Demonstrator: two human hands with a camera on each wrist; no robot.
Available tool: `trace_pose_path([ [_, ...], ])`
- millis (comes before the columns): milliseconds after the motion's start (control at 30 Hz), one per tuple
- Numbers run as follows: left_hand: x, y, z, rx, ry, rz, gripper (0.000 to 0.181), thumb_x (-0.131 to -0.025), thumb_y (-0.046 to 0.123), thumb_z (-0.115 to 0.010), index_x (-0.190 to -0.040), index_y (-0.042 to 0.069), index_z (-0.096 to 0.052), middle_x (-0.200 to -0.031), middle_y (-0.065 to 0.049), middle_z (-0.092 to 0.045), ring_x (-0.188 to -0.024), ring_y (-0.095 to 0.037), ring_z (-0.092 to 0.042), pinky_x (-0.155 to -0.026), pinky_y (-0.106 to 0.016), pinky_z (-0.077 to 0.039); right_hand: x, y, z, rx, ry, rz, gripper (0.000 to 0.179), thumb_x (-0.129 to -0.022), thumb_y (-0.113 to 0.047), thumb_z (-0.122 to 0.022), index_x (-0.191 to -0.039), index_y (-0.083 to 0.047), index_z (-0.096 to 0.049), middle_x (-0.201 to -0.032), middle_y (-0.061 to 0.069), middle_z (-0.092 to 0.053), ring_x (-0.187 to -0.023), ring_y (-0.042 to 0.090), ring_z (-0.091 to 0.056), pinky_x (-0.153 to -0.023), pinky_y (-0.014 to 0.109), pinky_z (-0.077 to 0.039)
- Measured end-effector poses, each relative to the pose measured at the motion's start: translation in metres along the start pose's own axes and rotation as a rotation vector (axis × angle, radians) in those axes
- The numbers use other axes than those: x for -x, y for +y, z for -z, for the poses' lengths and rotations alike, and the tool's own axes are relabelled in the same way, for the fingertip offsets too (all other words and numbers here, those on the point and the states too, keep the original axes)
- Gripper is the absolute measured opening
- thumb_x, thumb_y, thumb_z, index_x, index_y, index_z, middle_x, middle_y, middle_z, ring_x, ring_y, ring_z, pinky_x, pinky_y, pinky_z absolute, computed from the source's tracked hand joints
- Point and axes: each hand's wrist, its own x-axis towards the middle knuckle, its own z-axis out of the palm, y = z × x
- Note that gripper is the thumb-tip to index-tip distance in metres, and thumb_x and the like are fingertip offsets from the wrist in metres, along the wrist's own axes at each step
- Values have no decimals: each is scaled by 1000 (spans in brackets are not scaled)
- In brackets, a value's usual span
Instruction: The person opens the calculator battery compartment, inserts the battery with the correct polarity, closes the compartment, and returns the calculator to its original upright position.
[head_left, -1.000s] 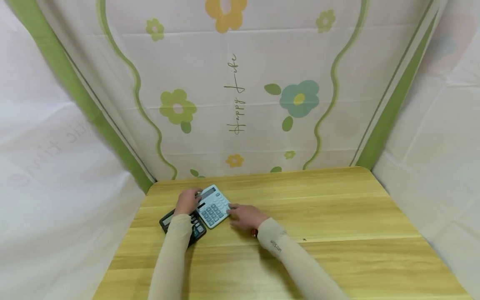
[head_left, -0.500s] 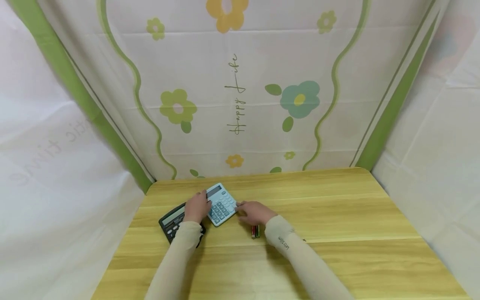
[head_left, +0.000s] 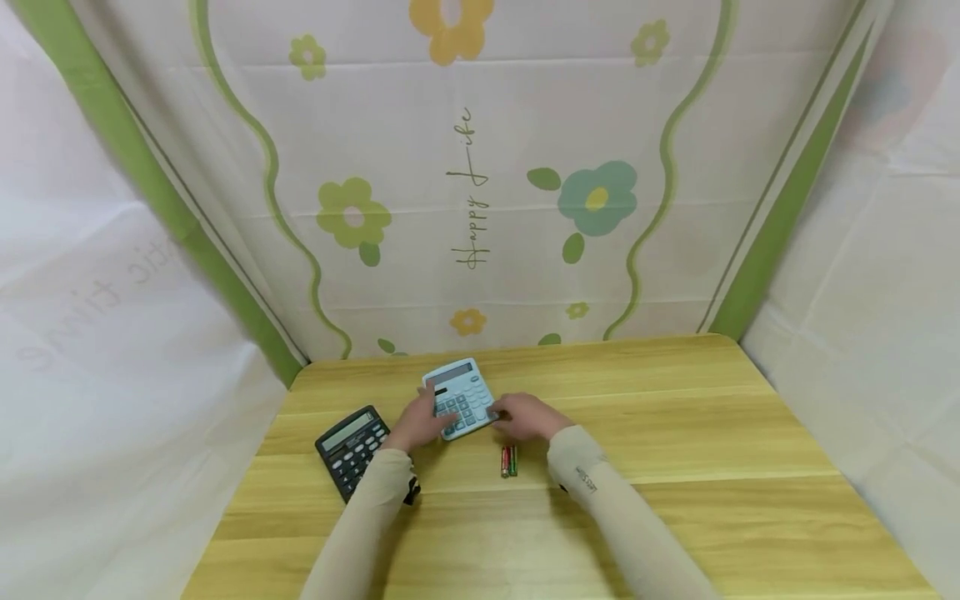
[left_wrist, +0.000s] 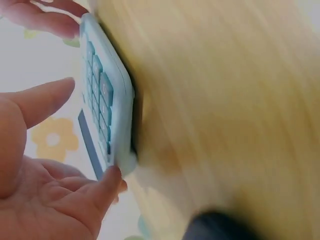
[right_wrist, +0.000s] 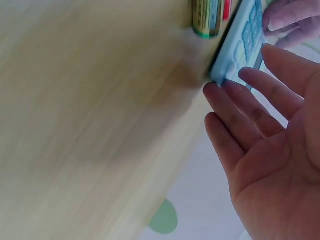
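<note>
A light blue calculator [head_left: 471, 388] lies on the wooden table with its keys facing up, between the two hands. My left hand [head_left: 420, 422] is at its left side, thumb stretched over the keypad. In the left wrist view, a fingertip [left_wrist: 112, 174] touches the calculator's side while the thumb hovers off the keys. On the other side is my right hand [head_left: 525, 415], loosely bent. Its fingertips meet the calculator's edge in the right wrist view, palm [right_wrist: 280, 175] visible and thumb apart.
Two small batteries [head_left: 509, 461], red and green, lie side by side just nearer than the light blue calculator. A black calculator [head_left: 348, 442] sits at the left, partly hidden by the left forearm. A printed curtain [head_left: 517, 275] rises behind the table's back edge.
The light blue calculator has slid right, away from the black one, and turned more upright, with both hands moving along. The batteries have come into full view from under the right arm.
</note>
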Motion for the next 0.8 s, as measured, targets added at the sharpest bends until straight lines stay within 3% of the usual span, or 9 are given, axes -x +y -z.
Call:
trace_pose_path([
  [133, -9, 3, -8, 68, -22, -10, 95, -102, 34, -67, -165, -2, -4, -166, -30, -24, -152, -46, -30, -124, -58, -27, 5, 11, 5, -48, 29, -26, 38, -103, -22, -65, -137, -6, -66, -139, 12, -67, -133, 33, -60, -114, 49, -47],
  [267, -18, 10, -19, 69, -42, -45, 96, -102, 35, -67, -165, 0, -3, -165, -26, -30, -150, -44, -37, -123, -56, -31, 12, 25, 10, -66, 76, -50, 39, -102, -22, -67, -137, -5, -66, -138, 12, -67, -128, 32, -63, -110, 49, -50],
  [433, -26, 29, -30, 63, -87, -68, 97, -102, 36, -67, -166, 3, -2, -165, -25, -33, -149, -42, -39, -123, -55, -31, 22, 41, 17, -131, 113, -107, 48, -100, -19, -70, -145, -6, -59, -146, 15, -61, -121, 32, -67, -104, 49, -54],
  [600, -30, 48, -39, 51, -100, -114, 93, -102, 32, -66, -166, 2, -5, -162, -26, -37, -147, -41, -42, -123, -54, -32, 33, 54, 25, -157, 128, -173, 63, -97, -19, -75, -153, -8, -50, -152, 16, -55, -119, 30, -68, -107, 50, -52],
  [800, -31, 60, -48, 60, -135, -153, 91, -102, 29, -66, -165, 0, -7, -160, -26, -41, -144, -39, -47, -122, -52, -34, 45, 65, 31, -198, 143, -204, 65, -90, -10, -80, -150, -5, -54, -145, 20, -60, -108, 27, -71, -97, 45, -59],
])
